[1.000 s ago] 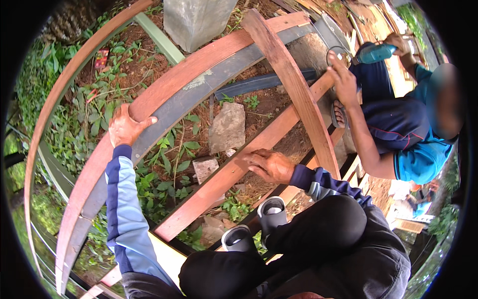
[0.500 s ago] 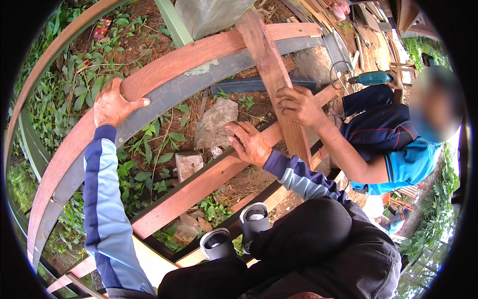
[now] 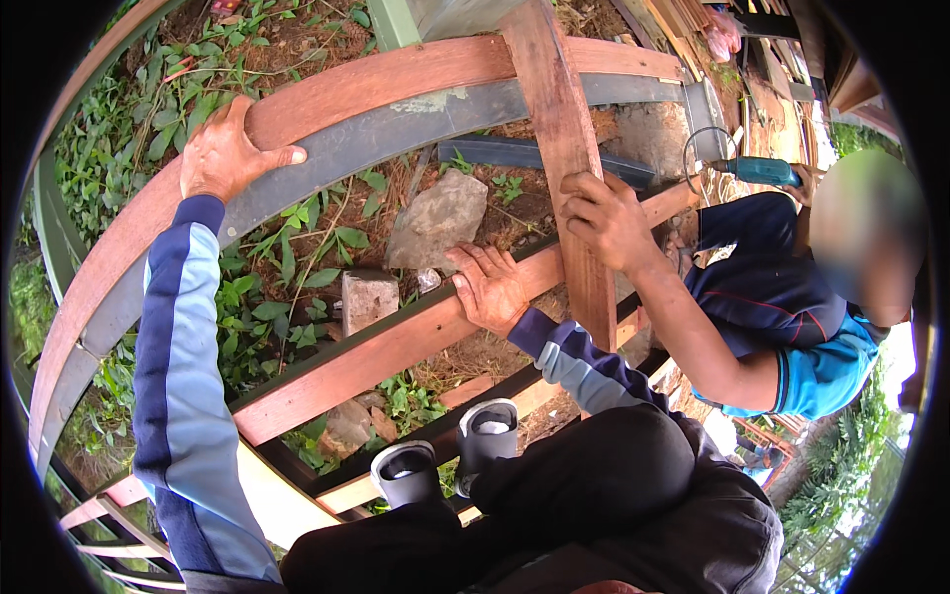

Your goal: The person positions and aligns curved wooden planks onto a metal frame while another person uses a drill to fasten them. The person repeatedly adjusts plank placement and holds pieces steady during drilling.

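My left hand [image 3: 226, 150] grips the top edge of a reddish wooden beam [image 3: 396, 77] that rests on a grey metal rail [image 3: 416, 129] at the upper left. My right hand [image 3: 490, 285] lies palm down on a second reddish beam [image 3: 366, 361] that runs across the middle. A shorter board [image 3: 554, 119] crosses both beams; another person's hand [image 3: 604, 218] presses on it just right of my right hand. My knees in dark trousers and grey boots [image 3: 445, 465] sit below the middle beam.
The other person in a blue shirt [image 3: 782, 317] crouches at the right, with a teal power drill [image 3: 760, 170] behind them. Below the frame lie soil, green weeds [image 3: 267, 297], a large stone [image 3: 435, 223] and a small block [image 3: 366, 297]. Stacked timber sits at the upper right.
The view has shifted closer. The other person's hand has moved down the crossing board toward my right hand. My left hand has stayed gripping the upper beam, and my right stayed on the middle beam.
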Action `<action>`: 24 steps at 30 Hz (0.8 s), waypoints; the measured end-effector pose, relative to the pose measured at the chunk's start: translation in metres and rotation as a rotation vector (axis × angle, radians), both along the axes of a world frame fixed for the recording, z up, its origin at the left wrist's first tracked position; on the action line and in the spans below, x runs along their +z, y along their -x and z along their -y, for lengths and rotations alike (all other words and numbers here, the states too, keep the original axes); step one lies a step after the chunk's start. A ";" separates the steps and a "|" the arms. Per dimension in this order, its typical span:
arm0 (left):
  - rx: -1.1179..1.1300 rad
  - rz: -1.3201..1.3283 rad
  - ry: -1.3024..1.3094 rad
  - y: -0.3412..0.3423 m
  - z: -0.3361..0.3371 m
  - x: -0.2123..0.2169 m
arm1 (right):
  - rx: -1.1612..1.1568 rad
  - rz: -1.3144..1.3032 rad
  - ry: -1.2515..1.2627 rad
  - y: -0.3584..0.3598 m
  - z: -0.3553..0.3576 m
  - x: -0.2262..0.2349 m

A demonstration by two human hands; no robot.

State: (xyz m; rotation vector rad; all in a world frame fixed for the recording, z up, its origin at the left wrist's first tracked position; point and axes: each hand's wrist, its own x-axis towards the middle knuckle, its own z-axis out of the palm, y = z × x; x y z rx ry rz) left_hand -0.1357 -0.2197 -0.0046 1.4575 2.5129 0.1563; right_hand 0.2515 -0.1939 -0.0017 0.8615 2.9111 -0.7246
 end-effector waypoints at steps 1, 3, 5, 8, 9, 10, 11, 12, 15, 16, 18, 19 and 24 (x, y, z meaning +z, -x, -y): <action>0.002 0.010 0.010 0.000 0.000 0.000 | 0.018 0.015 -0.004 -0.001 0.000 -0.001; -0.009 0.008 0.002 0.001 -0.001 0.001 | 0.019 -0.010 -0.021 -0.001 0.000 -0.002; -0.025 -0.003 -0.009 0.001 -0.002 0.002 | 0.016 -0.017 -0.033 -0.002 0.001 -0.002; -0.020 0.008 -0.008 0.000 -0.002 0.003 | 0.009 -0.021 -0.037 0.000 0.002 -0.001; -0.022 0.007 0.005 0.001 -0.001 0.003 | 0.004 -0.025 -0.040 0.001 0.002 -0.001; -0.024 0.008 0.017 0.001 -0.002 0.003 | -0.002 -0.027 -0.045 0.001 0.002 -0.001; -0.023 0.017 0.022 0.001 -0.003 0.002 | 0.001 -0.030 -0.044 0.001 0.001 -0.001; -0.026 0.014 0.022 0.002 -0.003 0.002 | 0.003 -0.032 -0.042 0.001 0.001 -0.001; -0.030 0.008 0.006 0.001 -0.002 0.002 | 0.006 -0.038 -0.041 0.001 0.002 0.000; -0.036 -0.007 -0.002 0.001 -0.002 0.001 | 0.006 -0.042 -0.037 0.001 0.002 0.000; -0.039 -0.025 -0.010 0.000 -0.002 0.001 | 0.000 -0.042 -0.045 0.001 0.002 0.000; -0.037 -0.026 -0.009 0.000 -0.002 0.001 | 0.000 -0.047 -0.040 0.001 0.002 0.000; -0.037 -0.016 0.023 -0.002 0.001 0.004 | -0.005 -0.046 -0.042 -0.001 0.008 -0.001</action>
